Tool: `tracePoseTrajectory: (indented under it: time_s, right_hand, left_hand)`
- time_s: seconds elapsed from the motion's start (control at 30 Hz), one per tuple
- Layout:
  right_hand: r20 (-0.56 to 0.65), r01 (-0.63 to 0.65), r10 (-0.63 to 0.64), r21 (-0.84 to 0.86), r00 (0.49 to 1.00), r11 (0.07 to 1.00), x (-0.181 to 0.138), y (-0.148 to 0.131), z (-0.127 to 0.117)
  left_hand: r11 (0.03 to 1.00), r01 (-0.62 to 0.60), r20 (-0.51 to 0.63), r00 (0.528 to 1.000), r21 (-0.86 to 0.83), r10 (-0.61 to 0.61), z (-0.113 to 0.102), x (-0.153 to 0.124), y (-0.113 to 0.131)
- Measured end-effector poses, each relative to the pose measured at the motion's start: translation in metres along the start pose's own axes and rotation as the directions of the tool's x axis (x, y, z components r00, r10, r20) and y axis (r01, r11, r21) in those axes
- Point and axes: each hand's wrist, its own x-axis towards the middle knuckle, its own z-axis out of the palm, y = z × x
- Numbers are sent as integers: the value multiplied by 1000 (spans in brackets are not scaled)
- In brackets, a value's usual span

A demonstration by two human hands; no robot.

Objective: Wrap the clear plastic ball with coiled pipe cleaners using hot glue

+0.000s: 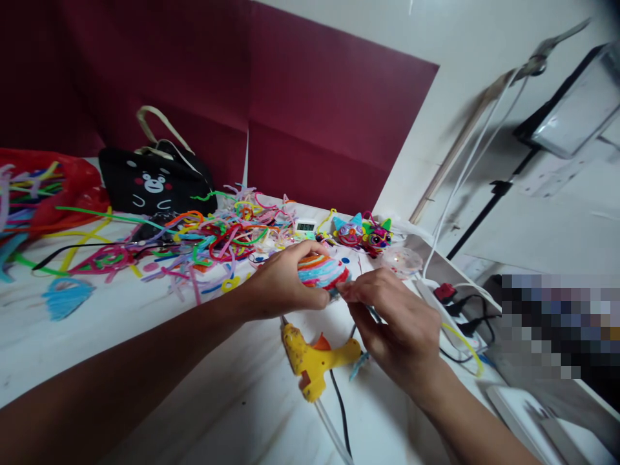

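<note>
My left hand is closed around a rounded piece wrapped in striped pipe cleaners, held just above the white table. My right hand pinches at the right edge of that piece with thumb and fingertips pressed together. What the pinch holds is too small to name. A yellow glue gun lies on the table just below both hands, its black cord trailing toward me.
A heap of loose coloured pipe cleaners covers the table's middle and left. Two small pipe-cleaner cat heads stand behind, by a small white digital display. A black bear-face bag, a red plastic bag, and a power strip surround them.
</note>
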Motion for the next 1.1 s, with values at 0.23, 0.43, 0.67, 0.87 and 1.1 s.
tracePoseTrajectory:
  time_s: [0.23,0.43,0.67,0.87,1.1]
  right_hand:
    - [-54,-88,91,51,994,995,4,-1,-3]
    - [62,-548,562,331,825,768,7,3,-8]
    - [337,-776,724,461,602,431,12,2,-14]
    - [310,-778,725,391,615,492,16,0,-16]
    - [103,-599,591,190,800,778,11,1,-14]
  left_hand:
    - [995,-60,-21,998,77,62,-5,-1,7]
    - [991,-71,-32,997,118,75,-12,-4,14]
    - [965,-103,-68,990,242,123,-11,-7,16]
    - [946,-132,-80,983,295,162,-10,-7,16]
    - [936,-161,-74,979,312,193,-9,-8,16]
